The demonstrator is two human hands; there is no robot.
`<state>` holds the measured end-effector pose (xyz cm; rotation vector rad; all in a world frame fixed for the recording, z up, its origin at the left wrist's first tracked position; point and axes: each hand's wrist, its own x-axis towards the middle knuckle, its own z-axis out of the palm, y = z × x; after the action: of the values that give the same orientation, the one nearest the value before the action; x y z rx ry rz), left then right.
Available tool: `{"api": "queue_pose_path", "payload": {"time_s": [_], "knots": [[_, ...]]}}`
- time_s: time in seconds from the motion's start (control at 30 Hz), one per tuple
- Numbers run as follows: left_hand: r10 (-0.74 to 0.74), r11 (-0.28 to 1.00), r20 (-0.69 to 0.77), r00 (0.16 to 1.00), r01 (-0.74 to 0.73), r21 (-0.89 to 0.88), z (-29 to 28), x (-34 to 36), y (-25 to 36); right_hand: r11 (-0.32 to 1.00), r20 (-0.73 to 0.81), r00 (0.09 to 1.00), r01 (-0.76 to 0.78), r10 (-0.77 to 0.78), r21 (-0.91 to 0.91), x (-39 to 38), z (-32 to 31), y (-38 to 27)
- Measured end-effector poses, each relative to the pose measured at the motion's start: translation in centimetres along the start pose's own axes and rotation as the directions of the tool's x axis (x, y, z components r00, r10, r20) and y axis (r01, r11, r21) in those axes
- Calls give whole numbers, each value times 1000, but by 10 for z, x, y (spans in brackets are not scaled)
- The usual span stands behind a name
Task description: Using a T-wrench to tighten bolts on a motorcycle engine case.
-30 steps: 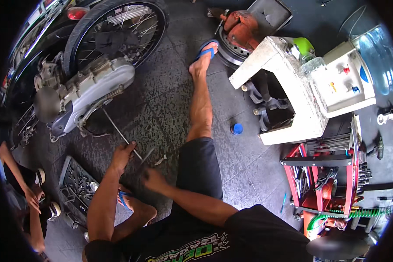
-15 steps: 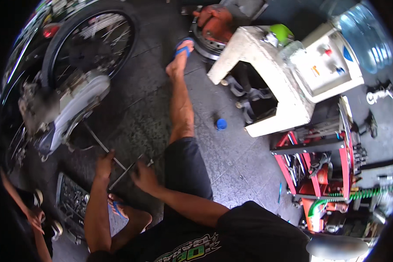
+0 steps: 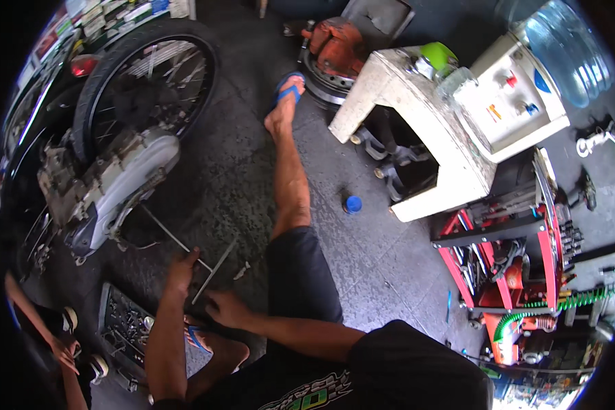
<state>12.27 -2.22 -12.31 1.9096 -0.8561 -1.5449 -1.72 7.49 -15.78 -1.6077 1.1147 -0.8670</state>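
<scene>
A long metal T-handle wrench (image 3: pixel 162 225) slants from the underside of the motorcycle engine (image 3: pixel 126 174) toward me. My left hand (image 3: pixel 180 270) is closed round its shaft, just short of the crossbar (image 3: pixel 218 267). Beside the crossbar's lower end is my right hand (image 3: pixel 227 309), its fingers loosely bent and apart, with nothing seen in them. Whether a fingertip touches the bar is hard to make out. The engine has a grey side cover, and the spoked rear wheel (image 3: pixel 85 96) stands behind it.
A dark tray of metal parts (image 3: pixel 119 328) lies left of my left forearm. Another person's hand (image 3: pixel 65 355) shows at the far left. A blue cap (image 3: pixel 352 204) sits on the floor. To the right are a white stool (image 3: pixel 451 143), a water dispenser (image 3: pixel 512 102) and a red tool cart (image 3: pixel 499 239).
The T-handle's crossbar has turned and now slants up to the right. My right hand has moved down from the upper crossbar to its lower end. The left hand stays on the shaft.
</scene>
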Motion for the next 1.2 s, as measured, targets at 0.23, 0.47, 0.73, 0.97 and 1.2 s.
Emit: {"api": "queue_pose_path", "payload": {"time_s": [0.23, 0.47, 0.73, 0.97, 1.2], "knots": [[116, 982, 0, 993, -115, -151, 0, 11, -14, 949, -157, 938, -291, 309, 123, 14, -5, 30], [167, 984, -32, 985, -165, 70, -5, -10, 15, 929, -288, 884, -333, 368, 162, 29, -33, -1], [229, 973, -97, 969, -224, 58, -14, 4, 1, 954, 81, 980, -193, 179, 229, 8, -13, 24], [119, 982, -101, 988, -101, 162, -16, -2, 5, 584, -4, 712, -572, 702, 577, 51, -17, 9], [138, 988, -108, 984, -130, 84, -20, 8, -6, 149, 273, 432, -724, 860, 674, 49, -5, 20]]}}
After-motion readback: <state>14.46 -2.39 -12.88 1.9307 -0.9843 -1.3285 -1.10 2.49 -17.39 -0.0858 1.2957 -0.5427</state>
